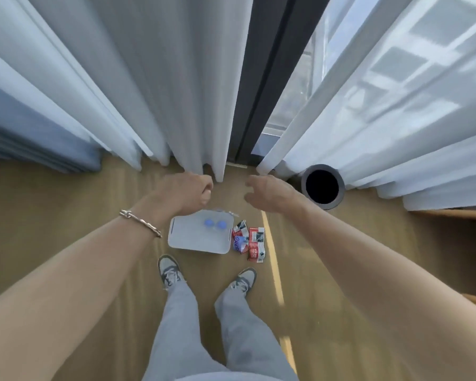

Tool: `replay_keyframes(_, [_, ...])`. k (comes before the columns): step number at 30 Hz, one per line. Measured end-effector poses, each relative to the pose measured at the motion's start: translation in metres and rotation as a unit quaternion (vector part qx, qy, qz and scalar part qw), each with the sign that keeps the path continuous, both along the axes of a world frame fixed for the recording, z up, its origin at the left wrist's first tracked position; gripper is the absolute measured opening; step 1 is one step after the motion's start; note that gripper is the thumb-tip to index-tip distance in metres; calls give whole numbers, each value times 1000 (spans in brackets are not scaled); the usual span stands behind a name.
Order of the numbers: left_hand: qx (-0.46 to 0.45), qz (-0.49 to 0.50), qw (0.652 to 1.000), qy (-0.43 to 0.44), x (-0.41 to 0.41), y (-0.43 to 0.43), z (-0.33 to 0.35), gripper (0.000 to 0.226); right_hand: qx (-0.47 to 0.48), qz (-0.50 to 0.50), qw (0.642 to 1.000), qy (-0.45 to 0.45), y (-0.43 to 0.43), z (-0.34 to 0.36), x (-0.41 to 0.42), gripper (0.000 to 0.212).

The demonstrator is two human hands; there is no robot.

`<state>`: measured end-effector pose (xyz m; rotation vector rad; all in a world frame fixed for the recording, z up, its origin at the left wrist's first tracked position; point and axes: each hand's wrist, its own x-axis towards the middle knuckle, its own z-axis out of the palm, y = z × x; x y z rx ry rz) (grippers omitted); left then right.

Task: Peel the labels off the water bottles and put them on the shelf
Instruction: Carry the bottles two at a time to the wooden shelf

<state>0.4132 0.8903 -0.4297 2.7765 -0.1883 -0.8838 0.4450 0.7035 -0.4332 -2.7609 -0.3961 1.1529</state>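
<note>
I stand looking down at a wooden floor. A white tray (187, 240) lies there in front of my shoes. Two clear water bottles with blue caps (215, 224) stand upright in its far right corner, seen from above. Several peeled red, white and blue labels (250, 241) lie crumpled on the floor just right of the tray. My left hand (188, 191) hovers above the tray's far edge with its fingers curled and nothing visible in it. My right hand (270, 194) is held out beside it with relaxed, spread fingers, holding nothing. No shelf is in view.
White curtains (154, 78) hang down to the floor ahead, parted around a dark window frame (259, 92). A black cylindrical bin (322, 186) stands at the curtain's foot to the right. Wooden furniture (451, 214) shows at the right edge.
</note>
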Motion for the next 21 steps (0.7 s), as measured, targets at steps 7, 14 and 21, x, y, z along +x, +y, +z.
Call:
replay_keyframes(7, [16, 51, 995, 86, -27, 17, -88, 36, 17, 14, 997, 79, 16, -115, -27, 45])
replay_keyframes(14, [0, 87, 990, 111, -28, 28, -184, 36, 23, -19, 997, 76, 35, -211, -16, 45])
replay_keyframes(21, [-16, 121, 990, 73, -23, 28, -290, 35, 10, -38, 997, 71, 35, -311, -18, 45])
